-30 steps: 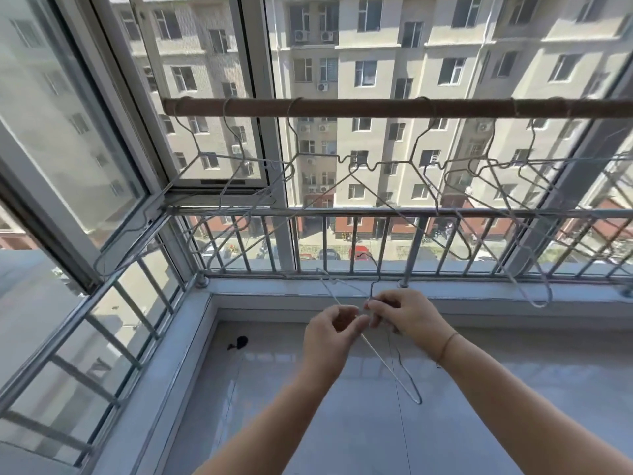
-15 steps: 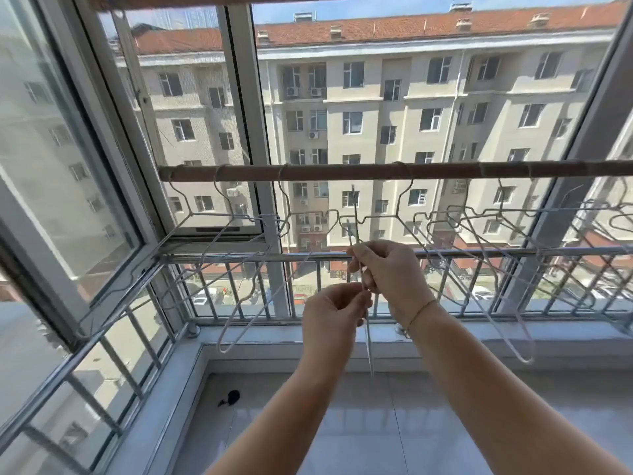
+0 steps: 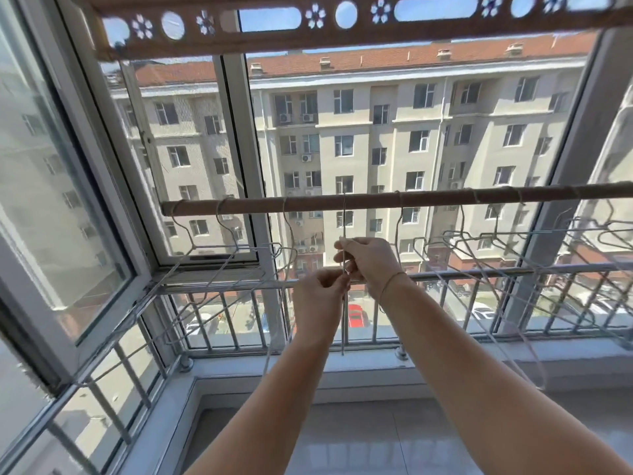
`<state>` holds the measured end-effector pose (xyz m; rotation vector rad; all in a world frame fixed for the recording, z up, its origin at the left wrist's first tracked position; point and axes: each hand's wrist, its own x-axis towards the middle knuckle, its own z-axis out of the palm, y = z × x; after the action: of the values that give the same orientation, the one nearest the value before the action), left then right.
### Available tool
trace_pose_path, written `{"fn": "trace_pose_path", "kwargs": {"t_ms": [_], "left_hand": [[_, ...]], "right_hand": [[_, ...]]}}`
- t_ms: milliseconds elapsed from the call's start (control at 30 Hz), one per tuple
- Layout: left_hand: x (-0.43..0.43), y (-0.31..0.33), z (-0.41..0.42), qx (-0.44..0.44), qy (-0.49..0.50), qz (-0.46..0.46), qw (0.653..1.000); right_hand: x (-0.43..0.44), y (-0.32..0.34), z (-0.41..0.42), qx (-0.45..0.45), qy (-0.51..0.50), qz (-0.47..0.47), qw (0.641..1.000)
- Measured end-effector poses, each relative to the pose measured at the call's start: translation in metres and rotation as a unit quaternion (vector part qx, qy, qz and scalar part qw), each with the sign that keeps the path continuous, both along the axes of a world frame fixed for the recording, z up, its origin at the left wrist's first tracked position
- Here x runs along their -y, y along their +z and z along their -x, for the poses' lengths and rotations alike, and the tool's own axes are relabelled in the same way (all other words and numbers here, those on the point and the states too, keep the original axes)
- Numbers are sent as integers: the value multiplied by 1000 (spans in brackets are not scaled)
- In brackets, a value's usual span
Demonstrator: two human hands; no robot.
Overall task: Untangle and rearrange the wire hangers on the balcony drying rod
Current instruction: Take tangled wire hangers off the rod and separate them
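A brown drying rod (image 3: 342, 201) runs across the window at mid height. Several thin wire hangers hang from it: three on the left (image 3: 222, 250) and a tangled cluster on the right (image 3: 479, 245). Between them I hold one wire hanger (image 3: 343, 217) edge-on and upright, its hook reaching up to the rod. My right hand (image 3: 368, 260) pinches it high up, and my left hand (image 3: 320, 296) grips it just below. The hanger's lower end sticks out under my hands, in front of the railing.
A metal balcony railing (image 3: 513, 269) runs behind the hangers. An open window sash (image 3: 68, 200) angles inward on the left. A perforated brown panel (image 3: 308, 32) crosses overhead. The white sill (image 3: 342, 371) and the tiled floor lie below.
Both hands have risen from near the floor up to just below the rod, carrying the hanger. It has turned upright and its hook now reaches the rod.
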<state>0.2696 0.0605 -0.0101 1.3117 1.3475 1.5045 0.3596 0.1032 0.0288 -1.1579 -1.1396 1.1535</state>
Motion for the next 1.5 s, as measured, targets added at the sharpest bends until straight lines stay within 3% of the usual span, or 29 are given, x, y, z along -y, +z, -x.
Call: {"fn": "trace_pose_path", "kwargs": {"t_ms": [200, 367, 500, 700, 867, 1033, 1233, 1500], "left_hand": [[-6, -13, 0, -26, 7, 5, 1000], [7, 4, -13, -113, 103, -112, 982], [23, 23, -49, -101, 22, -177, 979], [27, 15, -120, -70, -85, -113, 987], [14, -12, -164, -66, -103, -7, 992], [9, -19, -193, 12, -98, 59, 993], [12, -13, -205, 110, -96, 66, 987], [-9, 9, -188, 93, -52, 36, 994]], "right_hand": [[3, -13, -13, -2, -4, 3, 1000], [19, -4, -39, 118, -33, -85, 989], [38, 6, -82, 206, -132, -178, 953], [35, 2, -161, 253, -251, -165, 920], [14, -11, -196, 266, -224, -106, 932], [3, -19, -205, 208, -103, -59, 971], [-5, -18, -203, 63, -28, -1, 998], [-25, 1, -179, -60, 1, 19, 998]]}}
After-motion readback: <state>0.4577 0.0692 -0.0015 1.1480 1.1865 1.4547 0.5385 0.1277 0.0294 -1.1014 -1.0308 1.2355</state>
